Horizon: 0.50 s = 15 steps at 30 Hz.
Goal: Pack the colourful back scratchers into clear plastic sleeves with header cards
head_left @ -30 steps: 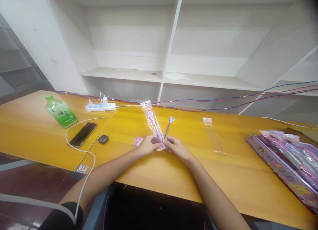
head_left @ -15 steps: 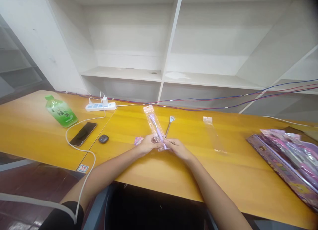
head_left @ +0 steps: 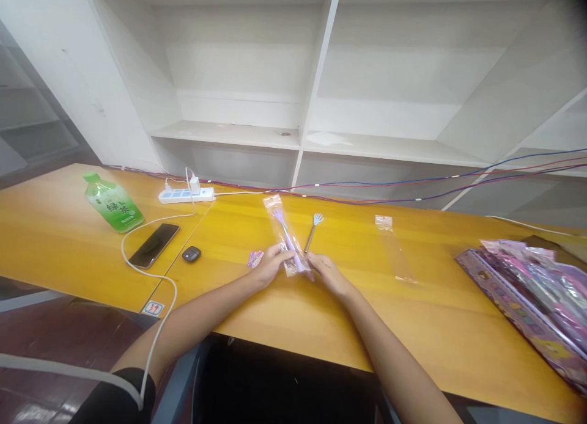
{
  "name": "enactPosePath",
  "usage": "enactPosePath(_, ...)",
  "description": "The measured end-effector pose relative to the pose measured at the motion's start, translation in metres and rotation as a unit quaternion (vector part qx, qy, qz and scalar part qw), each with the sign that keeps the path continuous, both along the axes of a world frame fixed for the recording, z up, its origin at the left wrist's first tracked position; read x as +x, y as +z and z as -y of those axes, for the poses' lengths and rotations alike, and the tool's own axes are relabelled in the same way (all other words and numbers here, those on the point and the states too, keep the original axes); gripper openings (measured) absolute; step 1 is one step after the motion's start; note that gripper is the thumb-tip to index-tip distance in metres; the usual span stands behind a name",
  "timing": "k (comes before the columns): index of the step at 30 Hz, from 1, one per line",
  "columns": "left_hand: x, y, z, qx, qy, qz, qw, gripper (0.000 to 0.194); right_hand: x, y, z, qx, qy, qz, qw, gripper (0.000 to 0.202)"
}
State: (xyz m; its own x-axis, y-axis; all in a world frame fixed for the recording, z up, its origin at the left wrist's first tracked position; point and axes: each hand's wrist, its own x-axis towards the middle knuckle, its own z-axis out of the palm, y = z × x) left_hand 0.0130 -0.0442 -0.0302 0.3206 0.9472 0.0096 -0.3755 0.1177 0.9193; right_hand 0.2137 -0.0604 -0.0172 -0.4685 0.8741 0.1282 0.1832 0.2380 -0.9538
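A clear plastic sleeve with a purple hand-shaped scratcher [head_left: 287, 231] inside stands tilted at the middle of the table. My left hand [head_left: 271, 266] pinches its lower part, thumb across the front. My right hand [head_left: 328, 272] is at the sleeve's lower right corner, its fingers closed together; what they grip there is too small to make out. Just behind my right hand lies a second scratcher with a light blue head [head_left: 317, 219] and a dark handle. Small pink cards [head_left: 255, 258] lie beside my left hand. To the right, a flat clear sleeve [head_left: 397, 250] rests on the table.
At the right, a patterned purple box [head_left: 513, 308] holds several packaged items. On the left are a green bottle [head_left: 114, 204], a phone [head_left: 154, 245], a small black case [head_left: 191, 254] and a white power strip [head_left: 183, 195]. A white cable crosses my left forearm.
The purple scratcher has turned within its sleeve, so its head faces more forward. My right hand has shifted slightly right, off the scratcher's handle. My left thumb lies farther across the sleeve.
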Motion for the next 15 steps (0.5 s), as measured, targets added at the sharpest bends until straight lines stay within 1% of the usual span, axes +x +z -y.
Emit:
enactPosePath(2, -0.002, 0.002, -0.003, -0.012, 0.091, 0.014, 0.996, 0.027, -0.008, 0.000, 0.001, 0.060, -0.021, 0.033, 0.997, 0.060)
enactPosePath(3, -0.004, 0.004, -0.004, -0.006, 0.126, 0.021, 0.992, 0.023, -0.014, -0.001, 0.002, 0.102, -0.028, 0.062, 0.992, 0.051)
enactPosePath(5, -0.008, 0.009, -0.005, 0.006, 0.167, 0.035, 0.985, 0.019, -0.030, -0.001, 0.006, 0.192, -0.024, 0.131, 0.972, 0.032)
enactPosePath(6, -0.010, 0.012, -0.006, 0.005, 0.180, 0.039, 0.983, 0.018, -0.039, -0.002, 0.009, 0.228, -0.013, 0.165, 0.960, 0.034)
enactPosePath(8, -0.013, 0.015, -0.005, 0.000, 0.210, 0.041, 0.977, 0.017, -0.057, -0.002, 0.013, 0.274, 0.018, 0.227, 0.934, 0.047)
enactPosePath(11, -0.014, 0.017, -0.004, 0.012, 0.247, 0.044, 0.968, 0.015, -0.071, -0.003, 0.016, 0.308, 0.050, 0.277, 0.909, 0.054)
enactPosePath(13, -0.014, 0.018, -0.003, 0.011, 0.247, 0.049, 0.968, 0.014, -0.070, -0.004, 0.015, 0.311, 0.047, 0.279, 0.907, 0.049)
enactPosePath(15, -0.016, 0.020, -0.004, 0.012, 0.252, 0.052, 0.966, 0.014, -0.064, -0.007, 0.011, 0.297, 0.024, 0.274, 0.914, 0.042)
